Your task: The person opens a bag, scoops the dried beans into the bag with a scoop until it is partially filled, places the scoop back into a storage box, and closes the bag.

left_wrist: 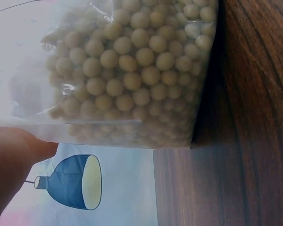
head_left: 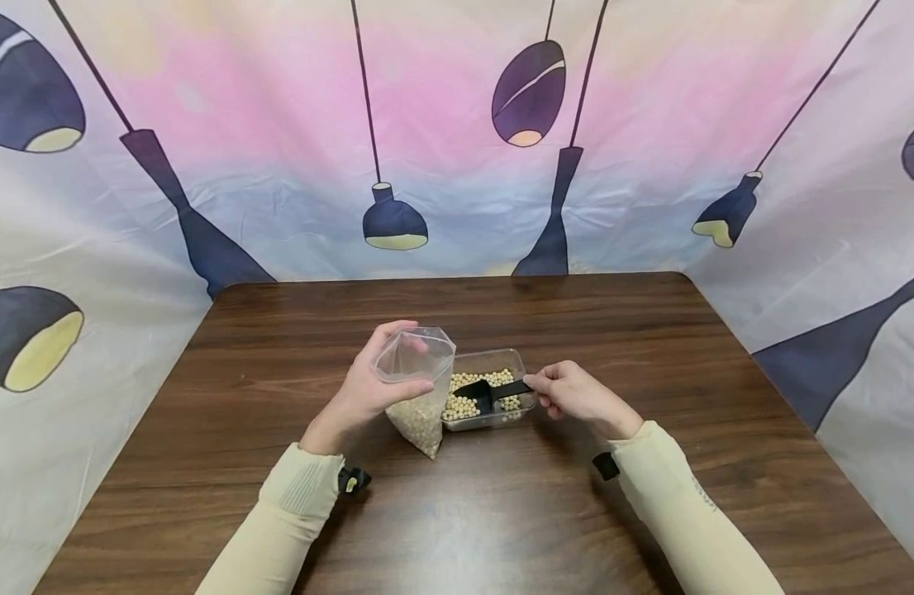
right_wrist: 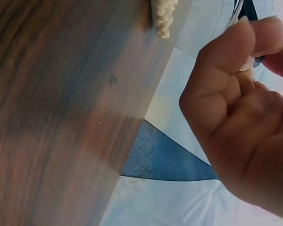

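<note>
A clear plastic bag (head_left: 420, 417) holds many pale yellow round beans, heaped in its lower part, and its mouth gapes at the top. My left hand (head_left: 356, 388) grips the bag near the mouth, thumb on the near side and fingers behind. Close to the bag's right side is a clear plastic container (head_left: 527, 365) with similar beans (head_left: 457, 406) spread inside. A black scoop (head_left: 511, 389) lies over those beans, its bowl toward the bag. At the container's right, my right hand (head_left: 576, 397) pinches the end of the scoop's handle. In the left wrist view, the beans (left_wrist: 127, 66) fill much of the frame.
The dark wood-grain table (head_left: 278, 347) bears the bag and container. Behind it and at both sides hangs a cloth backdrop (head_left: 457, 124) printed with lamps. A black strap (head_left: 606, 466) shows at the right wrist, another black wrist piece (head_left: 353, 479) at the left.
</note>
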### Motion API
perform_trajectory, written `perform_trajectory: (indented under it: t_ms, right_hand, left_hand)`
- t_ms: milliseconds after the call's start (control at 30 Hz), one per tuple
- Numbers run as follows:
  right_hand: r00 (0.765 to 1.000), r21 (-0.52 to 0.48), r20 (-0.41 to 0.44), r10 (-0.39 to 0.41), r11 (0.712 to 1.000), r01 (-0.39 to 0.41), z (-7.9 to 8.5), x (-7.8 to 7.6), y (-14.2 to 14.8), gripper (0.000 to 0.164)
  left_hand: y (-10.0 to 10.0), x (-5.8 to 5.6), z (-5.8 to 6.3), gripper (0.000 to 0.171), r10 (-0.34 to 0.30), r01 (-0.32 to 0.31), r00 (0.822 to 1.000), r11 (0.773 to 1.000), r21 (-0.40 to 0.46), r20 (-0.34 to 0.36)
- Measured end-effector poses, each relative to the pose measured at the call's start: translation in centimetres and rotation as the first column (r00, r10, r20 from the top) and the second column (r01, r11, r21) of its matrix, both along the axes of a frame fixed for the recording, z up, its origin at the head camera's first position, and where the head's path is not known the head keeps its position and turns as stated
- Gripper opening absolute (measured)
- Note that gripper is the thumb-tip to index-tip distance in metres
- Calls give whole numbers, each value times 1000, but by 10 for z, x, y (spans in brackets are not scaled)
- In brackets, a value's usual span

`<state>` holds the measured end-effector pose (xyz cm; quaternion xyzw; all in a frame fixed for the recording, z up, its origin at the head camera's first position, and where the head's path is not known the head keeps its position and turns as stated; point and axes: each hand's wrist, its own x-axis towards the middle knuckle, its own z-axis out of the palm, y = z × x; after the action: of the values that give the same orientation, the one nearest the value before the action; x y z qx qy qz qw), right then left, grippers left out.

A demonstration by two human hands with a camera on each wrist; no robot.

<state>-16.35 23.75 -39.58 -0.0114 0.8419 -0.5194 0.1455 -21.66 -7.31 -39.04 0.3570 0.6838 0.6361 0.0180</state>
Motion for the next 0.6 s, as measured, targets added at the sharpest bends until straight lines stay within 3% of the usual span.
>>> perform_trajectory:
  t_ms: [233, 600]
  right_hand:
    - [999, -88, 23, -31, 996, 33, -2, -3, 1, 36]
    - [992, -130, 77, -104, 985, 113, -8, -7, 2, 33]
  left_hand:
    - [2, -2, 3, 76, 0, 0, 1000, 1000, 0, -4]
    - [-1, -3, 2, 76, -26, 26, 1000, 999, 23, 11]
